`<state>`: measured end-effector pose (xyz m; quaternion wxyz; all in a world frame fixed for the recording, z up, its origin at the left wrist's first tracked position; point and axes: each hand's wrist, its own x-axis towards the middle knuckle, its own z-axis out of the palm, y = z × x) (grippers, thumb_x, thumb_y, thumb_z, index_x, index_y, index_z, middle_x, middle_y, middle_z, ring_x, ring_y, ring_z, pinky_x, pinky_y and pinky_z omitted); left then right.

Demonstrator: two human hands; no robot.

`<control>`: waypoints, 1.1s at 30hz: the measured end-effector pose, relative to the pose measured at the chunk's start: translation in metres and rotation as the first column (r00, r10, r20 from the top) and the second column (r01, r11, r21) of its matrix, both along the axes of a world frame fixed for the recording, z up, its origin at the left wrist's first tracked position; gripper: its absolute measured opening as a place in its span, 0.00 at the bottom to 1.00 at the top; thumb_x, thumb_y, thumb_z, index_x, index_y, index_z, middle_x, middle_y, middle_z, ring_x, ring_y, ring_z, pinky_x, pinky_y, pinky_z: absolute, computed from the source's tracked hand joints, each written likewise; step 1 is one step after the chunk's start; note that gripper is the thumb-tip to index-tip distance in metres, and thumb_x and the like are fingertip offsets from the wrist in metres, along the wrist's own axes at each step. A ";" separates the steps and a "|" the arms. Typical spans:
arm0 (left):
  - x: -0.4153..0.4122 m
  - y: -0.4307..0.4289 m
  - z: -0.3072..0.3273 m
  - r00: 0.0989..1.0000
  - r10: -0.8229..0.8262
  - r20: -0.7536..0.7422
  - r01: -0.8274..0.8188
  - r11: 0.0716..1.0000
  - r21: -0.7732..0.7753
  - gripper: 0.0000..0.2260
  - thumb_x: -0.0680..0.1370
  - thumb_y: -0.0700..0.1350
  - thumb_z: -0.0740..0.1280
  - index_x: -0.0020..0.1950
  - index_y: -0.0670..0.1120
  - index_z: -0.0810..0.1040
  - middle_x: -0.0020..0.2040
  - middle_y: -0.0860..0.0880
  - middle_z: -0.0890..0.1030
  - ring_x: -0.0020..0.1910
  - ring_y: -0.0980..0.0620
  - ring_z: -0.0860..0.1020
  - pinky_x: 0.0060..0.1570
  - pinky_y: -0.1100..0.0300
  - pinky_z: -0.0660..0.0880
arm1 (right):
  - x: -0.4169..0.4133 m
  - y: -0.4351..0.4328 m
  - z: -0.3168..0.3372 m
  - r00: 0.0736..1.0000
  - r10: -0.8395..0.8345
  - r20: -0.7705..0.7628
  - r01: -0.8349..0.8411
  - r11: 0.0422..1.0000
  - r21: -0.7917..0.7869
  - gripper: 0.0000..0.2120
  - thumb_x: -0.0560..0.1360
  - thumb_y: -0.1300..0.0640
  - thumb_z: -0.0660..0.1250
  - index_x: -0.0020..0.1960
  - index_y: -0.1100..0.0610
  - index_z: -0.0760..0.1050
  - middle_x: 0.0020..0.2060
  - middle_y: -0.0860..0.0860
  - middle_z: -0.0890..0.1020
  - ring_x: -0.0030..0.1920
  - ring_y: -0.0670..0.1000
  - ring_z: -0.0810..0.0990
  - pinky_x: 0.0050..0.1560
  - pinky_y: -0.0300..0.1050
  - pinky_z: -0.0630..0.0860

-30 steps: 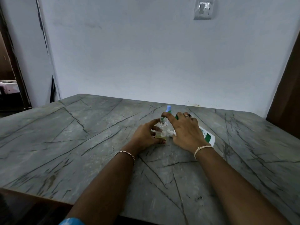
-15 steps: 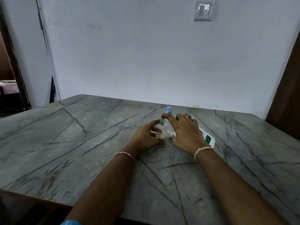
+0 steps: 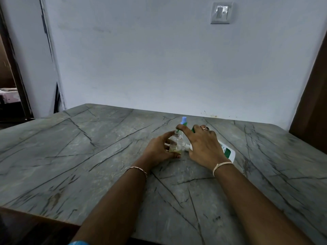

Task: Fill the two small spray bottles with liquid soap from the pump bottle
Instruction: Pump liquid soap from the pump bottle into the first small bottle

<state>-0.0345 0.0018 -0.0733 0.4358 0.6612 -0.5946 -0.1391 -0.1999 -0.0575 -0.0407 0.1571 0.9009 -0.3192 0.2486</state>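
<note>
1. The person's left hand (image 3: 159, 147) is wrapped around a small clear spray bottle (image 3: 175, 144) that stands upright on the grey stone surface (image 3: 88, 156), towards the far edge and a little right of the middle. Its neck looks open, with no sprayer on it.
2. A shallow layer of yellowish liquid sits in the bottom of that bottle, so I would judge the filling as only just begun; most of the bottle is empty.
3. The right hand (image 3: 203, 147) is spread over the pump bottle (image 3: 227, 152), which lies tilted on the surface with its white and green body pointing towards the right edge. Its white nozzle (image 3: 186, 147) is just beside the small bottle's lower wall, not at its mouth. The forefinger reaches over to the small bottle's neck.
4. A light blue cap (image 3: 184, 119) shows behind the fingers, with something green under it. It may belong to the second spray bottle, but the hands hide too much to tell.
5. Left to do, as I read it: get far more soap into this bottle, close it, then do the second one.
</note>
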 end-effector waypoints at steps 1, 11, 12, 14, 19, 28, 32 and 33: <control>0.000 0.000 0.000 1.000 0.001 0.000 -0.001 1.000 -0.001 0.40 0.65 0.46 0.79 0.73 0.56 0.64 0.53 0.53 0.80 0.47 0.55 0.81 0.48 0.66 0.76 | 0.000 0.000 0.000 1.000 0.000 0.002 0.000 1.000 0.009 0.37 0.71 0.55 0.68 0.73 0.41 0.51 0.57 0.54 0.74 0.60 0.57 0.71 0.59 0.55 0.69; -0.001 0.000 0.000 1.000 -0.005 -0.024 0.004 1.000 -0.009 0.40 0.65 0.45 0.79 0.73 0.54 0.64 0.55 0.50 0.81 0.49 0.52 0.82 0.54 0.59 0.78 | 0.005 -0.002 0.000 0.999 0.019 0.034 -0.019 1.000 0.009 0.35 0.70 0.56 0.69 0.71 0.43 0.55 0.56 0.54 0.74 0.59 0.57 0.72 0.58 0.55 0.70; -0.001 0.000 0.000 1.000 -0.003 -0.023 0.003 1.000 -0.008 0.40 0.65 0.45 0.79 0.74 0.54 0.64 0.55 0.51 0.81 0.49 0.52 0.82 0.54 0.58 0.78 | 0.003 -0.002 -0.001 1.000 0.018 0.026 -0.018 1.000 0.003 0.36 0.71 0.56 0.69 0.71 0.42 0.54 0.56 0.54 0.74 0.59 0.57 0.72 0.59 0.55 0.70; -0.001 -0.001 0.000 1.000 0.001 -0.019 -0.001 1.000 -0.003 0.41 0.65 0.45 0.79 0.74 0.54 0.64 0.55 0.51 0.80 0.49 0.52 0.82 0.55 0.56 0.78 | 0.001 -0.002 -0.001 1.000 0.017 0.019 -0.017 1.000 0.003 0.37 0.71 0.55 0.69 0.72 0.41 0.52 0.56 0.54 0.74 0.59 0.57 0.72 0.59 0.55 0.70; -0.001 0.000 0.000 0.999 -0.001 -0.037 0.001 1.000 -0.013 0.40 0.65 0.44 0.80 0.73 0.54 0.65 0.54 0.51 0.81 0.48 0.52 0.82 0.55 0.56 0.78 | 0.002 -0.002 -0.001 0.999 0.024 0.024 -0.024 1.000 0.013 0.37 0.71 0.55 0.69 0.72 0.41 0.53 0.56 0.54 0.74 0.60 0.57 0.72 0.59 0.56 0.70; -0.002 0.000 0.000 0.999 -0.009 -0.035 0.008 1.000 -0.016 0.40 0.65 0.44 0.79 0.73 0.54 0.64 0.53 0.52 0.80 0.48 0.53 0.82 0.50 0.63 0.77 | 0.006 -0.004 0.000 0.999 0.030 0.043 -0.030 1.000 -0.001 0.35 0.69 0.56 0.69 0.70 0.44 0.56 0.55 0.54 0.75 0.58 0.57 0.72 0.57 0.55 0.70; -0.002 -0.001 0.000 0.999 -0.011 -0.049 0.010 1.000 -0.019 0.41 0.65 0.43 0.80 0.74 0.53 0.65 0.52 0.52 0.80 0.47 0.53 0.82 0.51 0.63 0.77 | 0.002 -0.005 -0.001 0.999 0.037 0.028 -0.037 0.999 0.005 0.37 0.70 0.55 0.69 0.73 0.41 0.53 0.55 0.54 0.74 0.59 0.57 0.72 0.58 0.54 0.70; -0.002 0.000 0.000 0.999 -0.008 -0.043 0.007 1.000 -0.014 0.41 0.65 0.44 0.80 0.74 0.53 0.64 0.52 0.53 0.79 0.47 0.53 0.82 0.51 0.63 0.77 | 0.001 -0.005 -0.001 0.999 0.042 0.029 -0.042 0.999 0.015 0.37 0.70 0.54 0.69 0.73 0.41 0.53 0.55 0.54 0.74 0.59 0.57 0.72 0.58 0.55 0.70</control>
